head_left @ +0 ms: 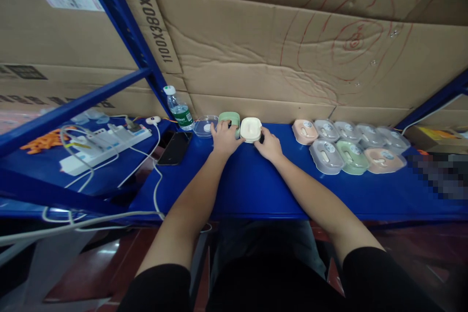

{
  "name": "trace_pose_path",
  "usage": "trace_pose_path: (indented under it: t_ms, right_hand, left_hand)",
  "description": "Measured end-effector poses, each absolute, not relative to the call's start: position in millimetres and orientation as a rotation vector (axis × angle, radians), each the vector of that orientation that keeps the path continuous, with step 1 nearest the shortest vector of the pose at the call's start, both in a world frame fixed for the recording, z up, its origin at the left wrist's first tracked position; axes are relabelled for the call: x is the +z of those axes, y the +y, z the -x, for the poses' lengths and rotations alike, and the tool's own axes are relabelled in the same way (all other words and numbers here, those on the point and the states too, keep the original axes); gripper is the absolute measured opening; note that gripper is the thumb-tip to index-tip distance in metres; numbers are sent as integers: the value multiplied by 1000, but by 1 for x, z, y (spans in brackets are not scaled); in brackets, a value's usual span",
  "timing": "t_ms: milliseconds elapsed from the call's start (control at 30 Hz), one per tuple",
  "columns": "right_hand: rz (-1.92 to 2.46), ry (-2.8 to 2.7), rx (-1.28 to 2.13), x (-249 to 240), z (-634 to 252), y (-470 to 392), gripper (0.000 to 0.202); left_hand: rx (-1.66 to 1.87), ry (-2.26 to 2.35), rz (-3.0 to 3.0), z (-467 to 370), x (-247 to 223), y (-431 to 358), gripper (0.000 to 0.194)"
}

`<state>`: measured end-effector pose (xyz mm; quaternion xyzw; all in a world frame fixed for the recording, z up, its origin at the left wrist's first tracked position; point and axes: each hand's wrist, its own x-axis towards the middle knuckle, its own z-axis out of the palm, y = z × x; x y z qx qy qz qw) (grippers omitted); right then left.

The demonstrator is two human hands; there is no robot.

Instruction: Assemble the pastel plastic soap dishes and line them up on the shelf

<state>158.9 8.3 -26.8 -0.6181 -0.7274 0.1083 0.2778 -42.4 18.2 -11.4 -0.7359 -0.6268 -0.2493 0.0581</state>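
Observation:
A cream square container point(250, 129) sits on the blue table between my hands. Just left of it is a green container point(229, 117), partly covered by my left hand point(224, 139), whose fingers are spread over its front edge. My right hand point(269, 144) rests at the right side of the cream container, fingertips touching its edge, thumb and fingers apart. A clear lid point(205, 126) with a white round spot lies left of the green container.
A water bottle point(179, 108) and a black phone point(175, 148) lie to the left, near a white power strip point(106, 148) with cables. Several lidded containers in pink, grey and green point(352, 156) stand in two rows at the right. Cardboard point(234, 53) backs the blue table point(256, 190).

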Motion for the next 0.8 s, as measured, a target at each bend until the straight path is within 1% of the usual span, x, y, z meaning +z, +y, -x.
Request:
trace_pose_path:
  t_ms: [233,400,533,600,667,733,800]
  right_hand:
    - [1603,-1923,240,-31,-161,11,65]
    - [1554,-1896,-96,-12,-197,21,66]
    - [1843,-1777,-279,2,-246,28,70]
    - [2025,-1787,-286,3,-263,26,70]
    - [2110,-1880,-288,1,-272,21,69]
    - [2051,-2012,-321,0,-269,13,65]
    - [1895,-2133,-334,-1,-259,3,58]
  left_hand:
    - [-706,-1911,2197,40,-8,17,52]
    - [-741,-1878,2174,41,-4,11,57]
    - [-795,-1817,2162,38,3,6,57]
    - [-814,-1770,2174,34,5,4,54]
    - [-822,-1727,2196,30,5,3,53]
    - [-829,-1704,2221,25,4,1,53]
    - [-837,-1700,2244,22,3,-1,55]
